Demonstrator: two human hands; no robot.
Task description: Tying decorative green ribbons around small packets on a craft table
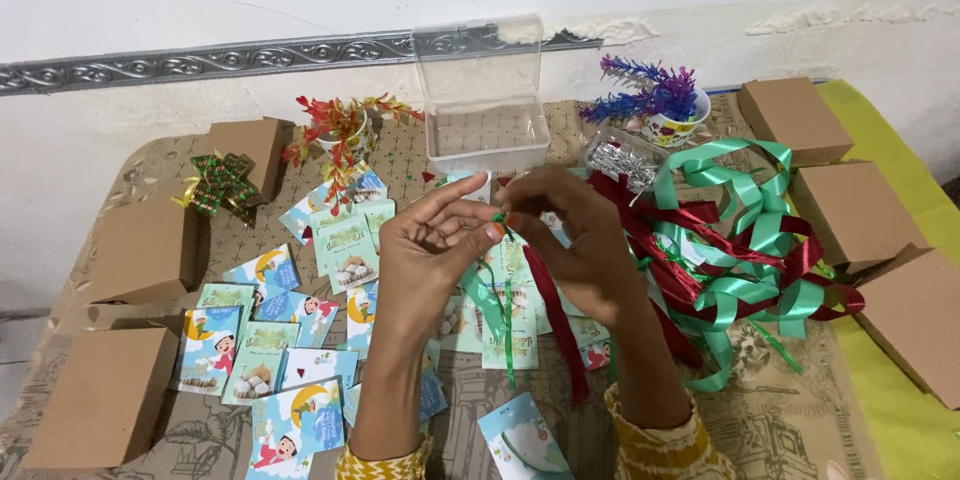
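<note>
Left hand (425, 245) and right hand (570, 230) pinch a thin green ribbon (506, 325) between meeting fingertips, a dark red ribbon (560, 325) hanging just below, possibly pinched too. Risk: slippery strand slides free into the cards (290, 330) under the fingers.

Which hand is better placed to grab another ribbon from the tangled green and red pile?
Probably the right hand. The ribbon pile lies on its side of the table, just beyond its knuckles. The left hand would have to cross over. Both hands are busy pinching ribbon strands now.
</note>
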